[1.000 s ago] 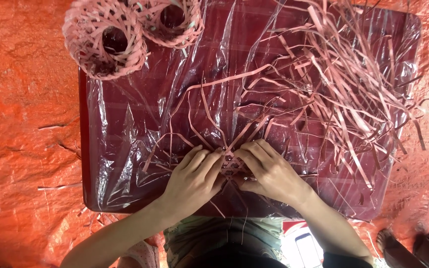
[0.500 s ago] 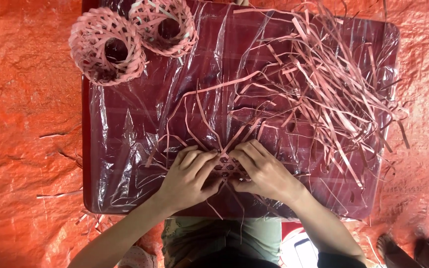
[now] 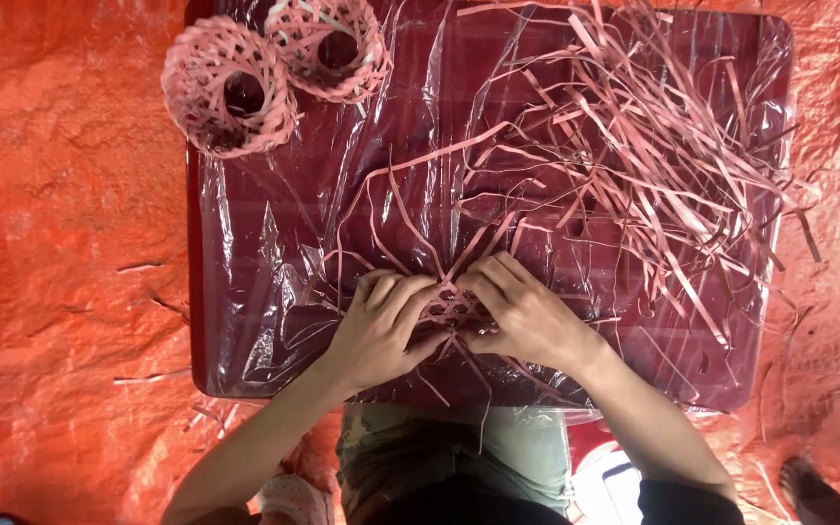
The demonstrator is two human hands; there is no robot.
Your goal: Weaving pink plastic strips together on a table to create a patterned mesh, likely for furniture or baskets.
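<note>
Head view looks straight down on a low dark red table (image 3: 245,350) w/ rounded corners, covered by a sheet of clear plastic film (image 3: 420,146) that's wrinkled & throws glare streaks across the top. Table sits on an orange-red tarp (image 3: 60,243) spread over the floor, creased all over, filling left & right sides of frame; a few stray thin strips lie on it at centre left. Lower centre of frame: both hands meet on a small woven piece (image 3: 447,311) of pink strips, open lattice, lying flat on the table near its front edge. Left hand (image 3: 381,331) has fingers curled over the piece's left side, grip narrow, pinching the weave; right hand (image 3: 527,316) covers the right side, fingers bent down on it, also a close grip on the strips. Loose ends fan out from the piece toward upper centre & down past the table edge. Upper right & centre right: big loose pile of pink strips (image 3: 653,165), tangled, some hanging over the right edge. Upper left of frame: two finished small woven baskets, round w/ open tops – one (image 3: 230,92) at the table's left corner, the other (image 3: 332,44) just beside it, touching or nearly so, partly cut by the top edge. Bottom centre: person's lap in pale green cloth (image 3: 527,457). Bottom right corner: a foot (image 3: 809,486) on the tarp, blurred
</note>
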